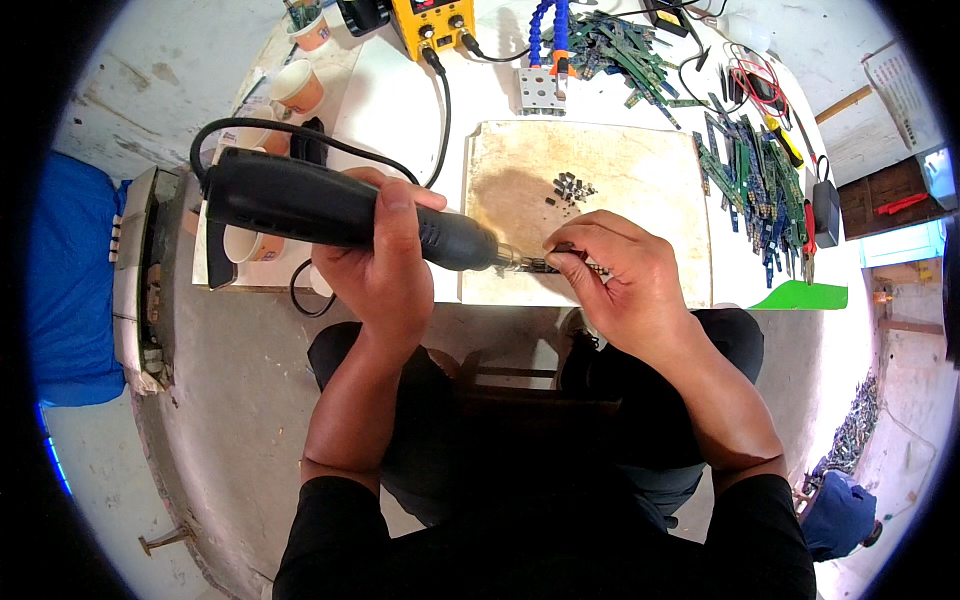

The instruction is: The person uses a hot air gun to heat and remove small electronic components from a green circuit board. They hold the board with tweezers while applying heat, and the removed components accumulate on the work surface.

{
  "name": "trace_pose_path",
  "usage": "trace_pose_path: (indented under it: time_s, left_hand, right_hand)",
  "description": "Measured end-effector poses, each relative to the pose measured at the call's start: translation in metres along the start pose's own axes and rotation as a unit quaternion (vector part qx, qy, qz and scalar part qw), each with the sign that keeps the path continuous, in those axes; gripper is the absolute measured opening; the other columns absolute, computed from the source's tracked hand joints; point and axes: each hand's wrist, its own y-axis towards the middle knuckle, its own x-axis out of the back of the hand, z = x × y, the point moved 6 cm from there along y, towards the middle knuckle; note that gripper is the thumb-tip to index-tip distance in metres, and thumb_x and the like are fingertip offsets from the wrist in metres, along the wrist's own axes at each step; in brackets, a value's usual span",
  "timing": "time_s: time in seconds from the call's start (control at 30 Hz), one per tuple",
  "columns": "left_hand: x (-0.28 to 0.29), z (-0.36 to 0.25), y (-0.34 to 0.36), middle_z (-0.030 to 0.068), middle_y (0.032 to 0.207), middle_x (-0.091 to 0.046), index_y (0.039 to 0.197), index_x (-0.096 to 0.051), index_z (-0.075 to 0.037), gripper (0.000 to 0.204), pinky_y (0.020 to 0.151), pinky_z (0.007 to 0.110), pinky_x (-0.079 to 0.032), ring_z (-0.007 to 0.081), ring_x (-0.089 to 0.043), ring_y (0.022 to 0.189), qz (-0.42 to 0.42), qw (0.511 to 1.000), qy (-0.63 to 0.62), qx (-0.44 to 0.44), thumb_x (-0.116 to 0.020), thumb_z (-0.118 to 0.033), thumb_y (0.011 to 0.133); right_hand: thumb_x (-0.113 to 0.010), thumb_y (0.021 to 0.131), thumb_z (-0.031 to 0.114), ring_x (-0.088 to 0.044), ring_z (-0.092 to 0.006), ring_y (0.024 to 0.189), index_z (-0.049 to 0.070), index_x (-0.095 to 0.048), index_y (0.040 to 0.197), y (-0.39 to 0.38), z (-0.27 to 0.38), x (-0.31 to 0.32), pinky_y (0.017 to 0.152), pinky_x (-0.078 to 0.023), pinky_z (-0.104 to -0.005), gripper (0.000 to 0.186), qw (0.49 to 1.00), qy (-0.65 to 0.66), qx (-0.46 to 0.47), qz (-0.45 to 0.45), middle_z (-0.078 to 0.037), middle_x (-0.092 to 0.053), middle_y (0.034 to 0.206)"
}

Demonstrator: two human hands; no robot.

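Black hot-air gun [320, 205], clasped in my left hand [380, 250], its nozzle [508, 256] just beside a narrow dark strip [539, 265]; my right hand [625, 275] pinches that strip over the tan board [640, 165].

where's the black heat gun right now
In the head view, the black heat gun is left of centre in the left grip, its metal nozzle pointing right over the tan board.
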Motion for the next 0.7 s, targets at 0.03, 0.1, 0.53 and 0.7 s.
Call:
trace_pose_path:
  time_s: [0.03, 0.1, 0.53, 0.7]
  left_hand:
    - [-0.0002, -0.0003, 0.0001, 0.006, 0.07, -0.068, 0.089, -0.06, -0.004, 0.009, 0.064, 0.02, -0.045, 0.0073, -0.06, 0.062, 0.005, 1.0, 0.001, -0.001, -0.06, -0.012, 0.094]
    - [-0.0006, -0.0003, 0.0002, 0.0061, 0.069, -0.068, 0.089, -0.06, -0.004, 0.009, 0.064, 0.02, -0.045, 0.0075, -0.061, 0.062, -0.004, 1.0, 0.004, 0.0, -0.06, -0.012, 0.094]
    - [0.0028, -0.0006, -0.0015, 0.0075, 0.072, -0.069, 0.092, -0.059, -0.003, 0.009, 0.068, 0.021, -0.047, 0.0089, -0.063, 0.065, 0.004, 1.0, 0.009, 0.011, -0.059, -0.012, 0.095]
    - [0.0019, 0.0006, -0.0012, 0.0073, 0.073, -0.068, 0.096, -0.058, -0.002, 0.009, 0.07, 0.025, -0.049, 0.0116, -0.063, 0.069, -0.026, 0.999, 0.009, 0.024, -0.058, -0.01, 0.094]
  right_hand:
    - [-0.07, 0.083, 0.001, -0.066, -0.0325, 0.078, -0.001, -0.066, 0.093, 0.0, -0.0003, 0.0, 0.068, -0.053, -0.0369, 0.01, 1.0, 0.0, -0.002, 0.002, -0.016, -0.066, 0.087]
    - [-0.07, 0.084, 0.001, -0.066, -0.0325, 0.078, -0.001, -0.067, 0.093, -0.0001, -0.0011, 0.0002, 0.068, -0.053, -0.037, 0.01, 1.0, 0.0, -0.001, 0.001, -0.016, -0.066, 0.087]
    - [-0.069, 0.084, 0.0, -0.065, -0.0339, 0.077, -0.001, -0.066, 0.093, -0.0001, 0.0009, -0.0009, 0.068, -0.053, -0.0375, 0.01, 1.0, 0.012, -0.006, 0.002, -0.016, -0.065, 0.087]
    - [-0.07, 0.082, -0.001, -0.064, -0.0344, 0.077, 0.0, -0.065, 0.094, -0.0005, -0.0028, 0.0015, 0.066, -0.052, -0.0383, 0.013, 1.0, 0.024, 0.001, -0.011, -0.016, -0.064, 0.086]
